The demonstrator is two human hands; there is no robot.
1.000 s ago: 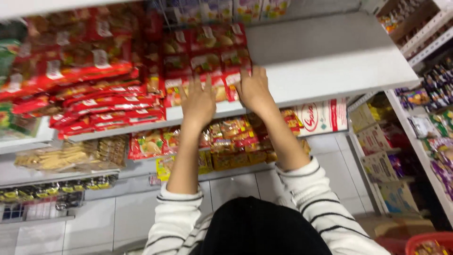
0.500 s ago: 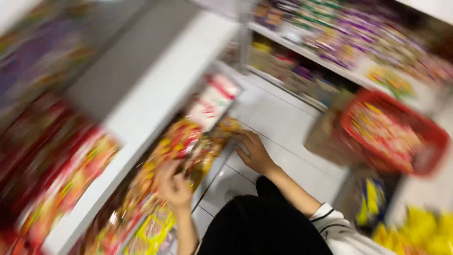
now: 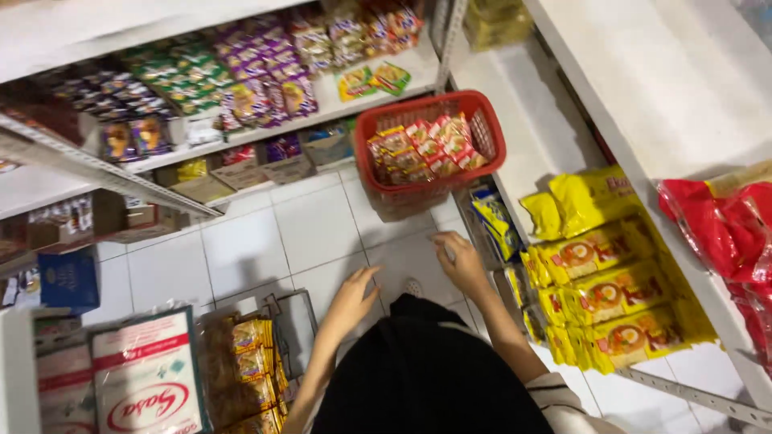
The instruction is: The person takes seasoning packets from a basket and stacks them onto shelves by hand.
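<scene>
With both my left hand and right hand open and holding nothing above the white floor tiles, I should reach squarely forward to the red basket of snack packets just ahead, taking its rim evenly.

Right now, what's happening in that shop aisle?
A person stands between stocked shelves, both bare hands lowered and empty. The left hand hovers open over the white tiled floor; the right hand reaches toward a red basket full of red and yellow snack packets, without touching it. Yellow packets lie on the shelf at the person's right.
</scene>
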